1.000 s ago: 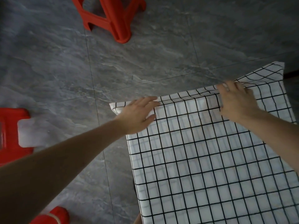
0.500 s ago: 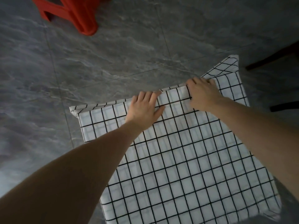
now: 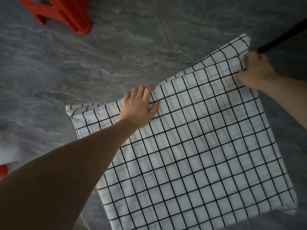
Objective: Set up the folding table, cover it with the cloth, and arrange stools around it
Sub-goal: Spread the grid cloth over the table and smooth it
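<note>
A white cloth with a black grid covers the square table top, which is hidden beneath it. My left hand lies flat on the cloth at the far edge, fingers spread and curled slightly over the edge. My right hand pinches a fold of the cloth near the far right corner, lifting it a little. A red plastic stool stands on the floor at the upper left.
Grey marbled floor tiles surround the table. A dark furniture leg slants in at the upper right, close to my right hand. A sliver of another red stool shows at the left edge beside a pale patch.
My right hand slid right along the far edge to the corner and closed on a fold of cloth. My left hand stayed flat near the edge. The view shifted.
</note>
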Demonstrator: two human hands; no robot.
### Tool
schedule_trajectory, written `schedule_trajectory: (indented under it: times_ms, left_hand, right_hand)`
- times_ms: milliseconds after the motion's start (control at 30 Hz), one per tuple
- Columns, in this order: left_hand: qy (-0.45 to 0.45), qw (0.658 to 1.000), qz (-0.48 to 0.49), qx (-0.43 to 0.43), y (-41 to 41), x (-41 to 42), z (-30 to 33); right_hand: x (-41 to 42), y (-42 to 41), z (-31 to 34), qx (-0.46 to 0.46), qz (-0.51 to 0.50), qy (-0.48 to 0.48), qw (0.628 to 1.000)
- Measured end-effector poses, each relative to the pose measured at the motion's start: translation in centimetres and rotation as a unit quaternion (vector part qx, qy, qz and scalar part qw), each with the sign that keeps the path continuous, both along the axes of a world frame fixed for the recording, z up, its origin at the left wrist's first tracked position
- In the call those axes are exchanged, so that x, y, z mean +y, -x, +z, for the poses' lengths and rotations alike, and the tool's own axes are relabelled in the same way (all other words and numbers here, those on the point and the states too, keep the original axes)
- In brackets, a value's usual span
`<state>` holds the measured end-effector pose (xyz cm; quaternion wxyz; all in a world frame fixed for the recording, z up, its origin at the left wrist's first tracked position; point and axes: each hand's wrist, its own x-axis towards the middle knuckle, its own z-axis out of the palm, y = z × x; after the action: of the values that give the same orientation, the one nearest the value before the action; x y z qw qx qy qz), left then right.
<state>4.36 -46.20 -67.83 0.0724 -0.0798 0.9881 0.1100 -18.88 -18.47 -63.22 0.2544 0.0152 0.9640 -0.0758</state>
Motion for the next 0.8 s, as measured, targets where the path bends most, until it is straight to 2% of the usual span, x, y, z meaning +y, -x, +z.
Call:
schedule_trajectory:
  times_ms: [67, 100, 167, 200, 300, 400, 567, 600, 667, 733, 800]
  left_hand:
    - [0.000, 1.000, -0.002, 0.006, 0.0, 0.0, 0.0]
    - [0.000, 1.000, -0.004, 0.010, 0.0, 0.0, 0.1]
    - [0.001, 1.000, -0.008, 0.017, -0.1, 0.0, 0.1]
    - [0.000, 1.000, -0.011, 0.020, -0.1, 0.0, 0.0]
    - [-0.008, 1.000, -0.017, 0.014, -0.2, -0.2, 0.1]
    - [-0.014, 0.998, -0.041, -0.045, -0.1, -0.8, 1.0]
    - [0.039, 0.983, -0.107, -0.144, -1.1, -3.1, 2.1]
    - [0.050, 0.980, -0.111, -0.156, -1.0, -3.3, 2.3]
    - [0.062, 0.981, -0.094, -0.160, -0.8, -2.9, 3.0]
    - [0.060, 0.990, -0.068, -0.112, -1.6, -1.7, 3.6]
    - [0.016, 0.998, -0.048, -0.049, -4.0, -0.1, 4.1]
  right_hand:
    - [-0.1, -1.5, 0.3, 0.050, -0.026, -0.009, 0.998]
    - [-0.2, -2.6, 0.6, 0.096, 0.013, -0.019, 0.995]
    - [-0.6, -5.5, 1.0, 0.187, 0.171, -0.008, 0.967]
    - [-1.0, -7.4, 1.2, 0.202, 0.247, 0.025, 0.947]
    - [-2.3, -14.4, 1.5, 0.138, 0.391, 0.089, 0.906]
    - [-0.7, -19.7, 0.4, 0.077, 0.448, 0.079, 0.887]
    - [8.6, -19.6, 0.1, 0.090, 0.366, 0.057, 0.925]
    - [11.0, -19.3, 0.1, 0.099, 0.304, 0.049, 0.946]
    - [15.1, -19.0, 0.4, 0.074, 0.103, 0.008, 0.992]
    - [17.1, -19.4, 1.0, 0.028, -0.065, -0.038, 0.997]
    - [16.7, -20.8, 1.6, 0.055, -0.092, -0.043, 0.993]
